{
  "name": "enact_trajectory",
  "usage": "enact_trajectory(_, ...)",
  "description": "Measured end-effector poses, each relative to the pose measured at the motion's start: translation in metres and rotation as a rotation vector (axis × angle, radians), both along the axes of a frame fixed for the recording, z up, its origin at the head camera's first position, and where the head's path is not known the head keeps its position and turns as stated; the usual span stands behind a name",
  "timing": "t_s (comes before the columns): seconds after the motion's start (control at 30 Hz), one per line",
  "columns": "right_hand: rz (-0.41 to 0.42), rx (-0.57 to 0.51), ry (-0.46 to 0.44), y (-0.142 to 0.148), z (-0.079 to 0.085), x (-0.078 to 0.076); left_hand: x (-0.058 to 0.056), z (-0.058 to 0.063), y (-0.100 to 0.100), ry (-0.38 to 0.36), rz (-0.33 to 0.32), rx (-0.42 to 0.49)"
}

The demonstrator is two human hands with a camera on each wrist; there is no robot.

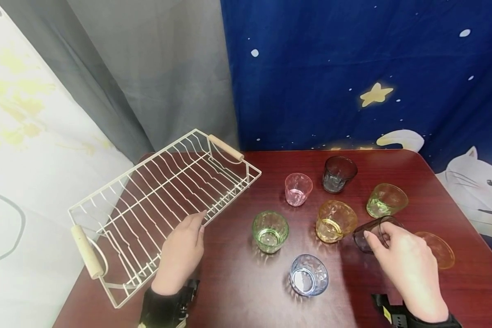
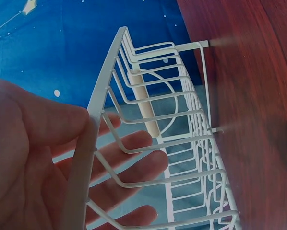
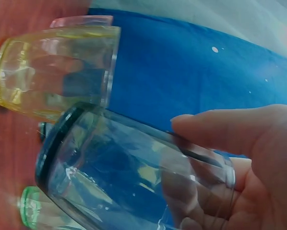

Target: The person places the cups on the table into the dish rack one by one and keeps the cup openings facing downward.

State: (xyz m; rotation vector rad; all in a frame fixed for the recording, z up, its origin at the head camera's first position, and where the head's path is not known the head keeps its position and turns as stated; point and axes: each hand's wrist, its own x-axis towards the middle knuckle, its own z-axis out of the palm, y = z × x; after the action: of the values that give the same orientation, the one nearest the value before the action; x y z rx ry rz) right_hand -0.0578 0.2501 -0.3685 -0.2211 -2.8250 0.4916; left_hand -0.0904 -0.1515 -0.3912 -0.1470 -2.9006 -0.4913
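Note:
My left hand (image 1: 181,253) holds the near long rim of a cream wire dish rack (image 2: 103,79) with wooden handles. In the left wrist view the thumb presses the flat rim while the fingers reach behind the wires. On the right, my right hand (image 1: 412,262) grips a smoky grey glass (image 3: 119,163) near its mouth. That glass tilts, its thick base pointing left toward a yellow glass (image 1: 331,223) that stands close by. A green glass (image 1: 383,202) is just behind the held one, and an orange-rimmed glass (image 1: 443,253) lies partly hidden behind my right hand.
Several other glasses stand upright on the dark red table (image 1: 238,291): a pink one (image 1: 298,190), a dark one (image 1: 338,175), a green one (image 1: 270,233) and a blue one (image 1: 309,276). Blue and grey curtains (image 1: 180,68) hang behind the table's back edge.

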Motion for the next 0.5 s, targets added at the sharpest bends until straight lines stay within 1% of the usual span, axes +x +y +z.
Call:
enact_trajectory(0.1,-0.022,-0.013,0.025,0.000,0.004,0.000,0.001,0.001,0.000,0.010,-0.007,-0.006)
enact_trajectory(0.27,-0.025,-0.032,0.077,-0.004,0.009,0.000,0.001,0.003,0.001,0.044,-0.021,-0.017)
enact_trajectory(0.5,0.051,-0.083,0.229,-0.020,0.016,-0.001,0.000,0.008,0.004,0.087,-0.044,-0.023)
